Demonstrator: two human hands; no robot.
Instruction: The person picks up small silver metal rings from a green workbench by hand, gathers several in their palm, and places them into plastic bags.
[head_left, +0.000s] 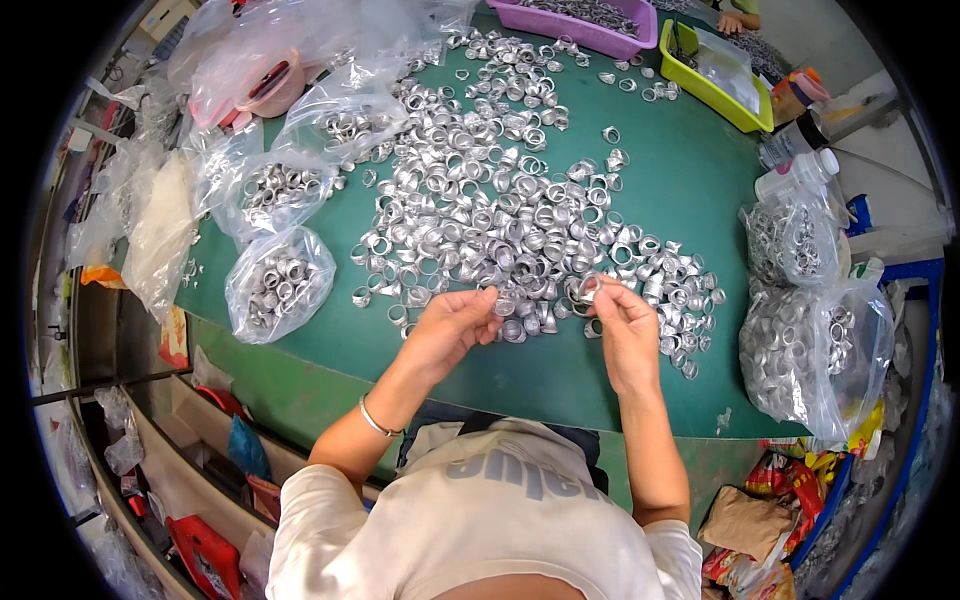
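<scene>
A wide heap of silver-coloured metal rings [480, 190] spreads over the green tabletop [690, 170]. At the heap's near edge, my left hand [455, 328] is closed, its thumb and forefinger pinching a ring [504, 307] beside other loose rings. To its right, my right hand [627, 338] grips another ring [588, 289] between thumb and fingertips, raised a little over the pile. The curled lower fingers of both hands are partly hidden. More loose rings [680, 310] lie just right of my right hand.
Clear plastic bags of rings stand at the left [280, 285] and right [790, 345] edges. A purple basket [590, 38] and a yellow-green basket [715, 90] sit at the far side. Beyond them shows another person's hand [738, 20]. White bottles [800, 175] stand at the right.
</scene>
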